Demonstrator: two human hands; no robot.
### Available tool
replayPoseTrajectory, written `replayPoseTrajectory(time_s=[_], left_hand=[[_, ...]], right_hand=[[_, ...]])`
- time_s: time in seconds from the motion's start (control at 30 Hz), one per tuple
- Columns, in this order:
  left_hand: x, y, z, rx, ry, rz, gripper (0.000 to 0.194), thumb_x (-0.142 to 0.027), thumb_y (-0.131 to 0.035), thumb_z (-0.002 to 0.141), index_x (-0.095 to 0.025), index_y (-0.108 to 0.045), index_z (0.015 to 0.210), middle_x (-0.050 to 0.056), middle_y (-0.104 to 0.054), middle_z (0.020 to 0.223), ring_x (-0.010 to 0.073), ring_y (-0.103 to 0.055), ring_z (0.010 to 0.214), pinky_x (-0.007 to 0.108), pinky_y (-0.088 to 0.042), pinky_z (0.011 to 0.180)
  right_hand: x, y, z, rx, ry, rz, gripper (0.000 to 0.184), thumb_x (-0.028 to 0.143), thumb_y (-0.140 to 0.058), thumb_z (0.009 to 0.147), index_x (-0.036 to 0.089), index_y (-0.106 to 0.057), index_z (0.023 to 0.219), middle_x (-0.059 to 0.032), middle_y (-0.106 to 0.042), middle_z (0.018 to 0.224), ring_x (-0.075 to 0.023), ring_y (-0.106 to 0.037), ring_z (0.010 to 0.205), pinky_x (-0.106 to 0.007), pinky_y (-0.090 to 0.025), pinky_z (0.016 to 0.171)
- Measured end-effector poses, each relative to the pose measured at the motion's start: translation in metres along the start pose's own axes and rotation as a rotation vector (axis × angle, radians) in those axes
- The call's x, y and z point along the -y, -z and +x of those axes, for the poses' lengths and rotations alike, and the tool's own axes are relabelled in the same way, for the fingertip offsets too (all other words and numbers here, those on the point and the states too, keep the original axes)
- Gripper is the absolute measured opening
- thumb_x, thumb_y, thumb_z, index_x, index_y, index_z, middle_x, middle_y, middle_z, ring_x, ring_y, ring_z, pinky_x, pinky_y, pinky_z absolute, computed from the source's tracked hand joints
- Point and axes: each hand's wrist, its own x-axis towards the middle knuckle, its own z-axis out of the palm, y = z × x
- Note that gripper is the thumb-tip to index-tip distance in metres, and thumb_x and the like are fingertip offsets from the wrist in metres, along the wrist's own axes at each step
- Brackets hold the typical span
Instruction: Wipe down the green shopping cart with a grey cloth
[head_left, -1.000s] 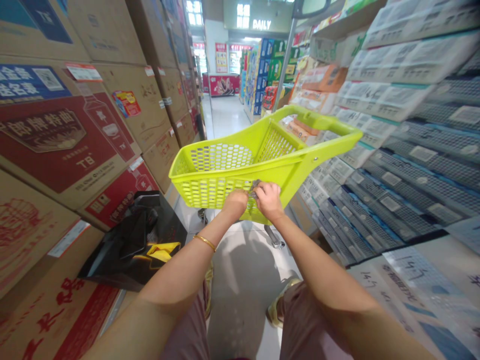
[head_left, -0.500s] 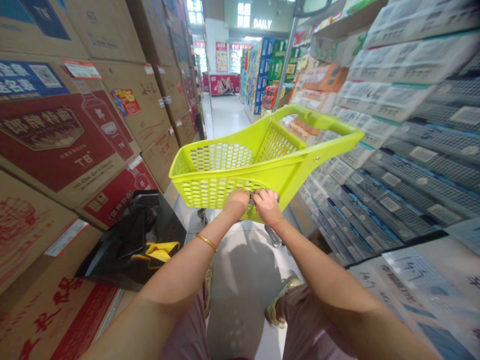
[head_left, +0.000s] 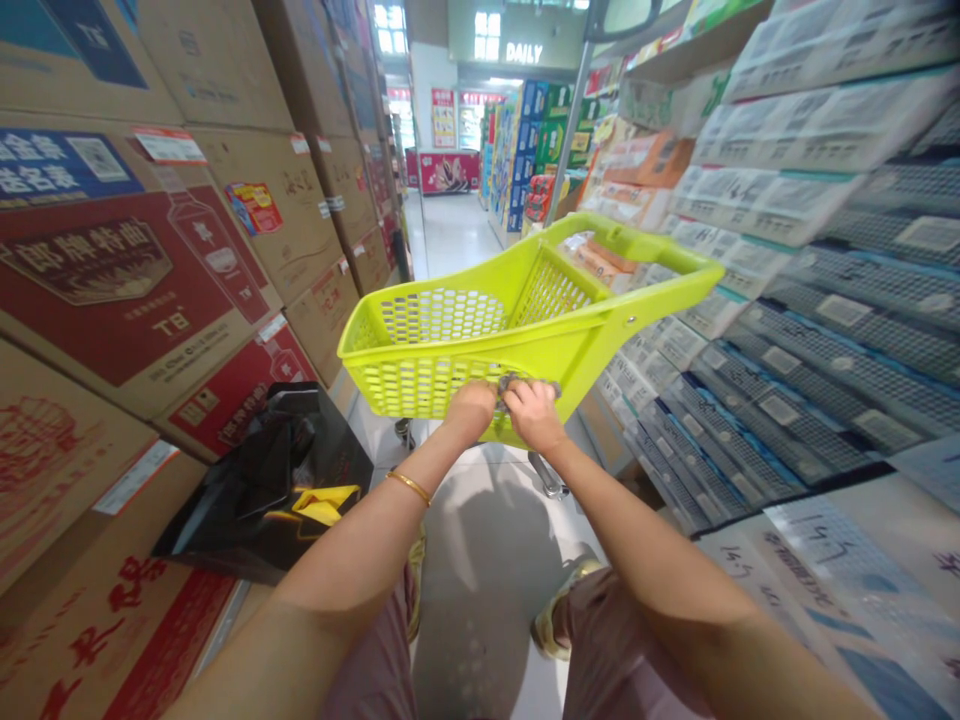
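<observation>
A lime-green plastic shopping cart (head_left: 581, 338) stands sideways before me, its handle to the right. At its near side, low on the basket wall, my two hands are close together. My right hand (head_left: 534, 410) is closed on a crumpled grey cloth (head_left: 508, 383), which shows between the hands and past the right fingers. My left hand (head_left: 472, 402) is closed at the left end of this cloth, its fingertips mostly hidden. The inside of the cart basket shows no goods.
Stacked cardboard boxes (head_left: 247, 250) line the left side. A black bag (head_left: 255, 500) with a yellow piece on it lies by them. Wrapped packs (head_left: 795, 200) and dark grey packs (head_left: 810, 350) are piled on the right. A metal pole (head_left: 576, 120) stands behind the cart.
My hands have shifted very slightly, and more of the grey cloth shows between them. The cart's handle end has moved a little to the left.
</observation>
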Motion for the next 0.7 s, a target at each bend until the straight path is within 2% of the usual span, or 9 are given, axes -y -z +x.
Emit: replayPoseTrajectory(time_s=[0.13,0.23,0.37,0.57,0.7], left_hand=[[0.0,0.0,0.0,0.022,0.017,0.018,0.028,-0.009,-0.036,0.088,-0.009,-0.058,0.105,0.013,-0.064,0.101,0.0189,-0.06,0.096,0.027,-0.046,0.085],[0.001,-0.002,-0.001,0.011,-0.002,0.019,0.028,-0.009,-0.037,0.087,-0.01,-0.057,0.106,0.012,-0.064,0.101,0.0181,-0.059,0.097,0.027,-0.045,0.086],[0.002,-0.005,-0.004,-0.023,-0.028,0.013,0.028,-0.009,-0.035,0.088,-0.01,-0.057,0.106,0.012,-0.064,0.101,0.0185,-0.058,0.097,0.028,-0.044,0.086],[-0.001,-0.004,-0.005,-0.015,0.0,0.018,0.029,-0.008,-0.033,0.088,-0.01,-0.057,0.106,0.012,-0.064,0.102,0.0187,-0.058,0.096,0.028,-0.043,0.086],[-0.002,-0.005,-0.007,-0.026,-0.022,0.034,0.03,-0.008,-0.034,0.088,-0.01,-0.055,0.109,0.012,-0.063,0.103,0.0192,-0.057,0.097,0.028,-0.042,0.086]], right_hand=[[0.002,-0.013,-0.019,0.184,0.117,-0.014,0.023,0.022,-0.04,0.091,0.02,-0.062,0.098,-0.0079,-0.058,0.108,-0.0213,-0.04,0.092,-0.035,-0.027,0.079],[0.002,-0.015,-0.025,0.232,0.133,0.001,0.023,0.021,-0.041,0.091,0.021,-0.063,0.098,-0.0077,-0.059,0.108,-0.0211,-0.04,0.092,-0.034,-0.027,0.079],[0.001,-0.008,-0.016,0.14,0.06,0.02,0.022,0.02,-0.043,0.09,0.02,-0.063,0.097,-0.0085,-0.059,0.107,-0.0212,-0.039,0.092,-0.034,-0.026,0.078],[-0.002,0.019,0.015,-0.134,-0.116,0.046,0.024,0.02,-0.044,0.087,0.023,-0.063,0.101,-0.0076,-0.057,0.11,-0.023,-0.037,0.095,-0.035,-0.026,0.08],[-0.005,0.022,0.019,-0.152,-0.158,0.047,0.026,0.019,-0.045,0.086,0.024,-0.063,0.104,-0.0083,-0.056,0.111,-0.0237,-0.037,0.098,-0.036,-0.026,0.081]])
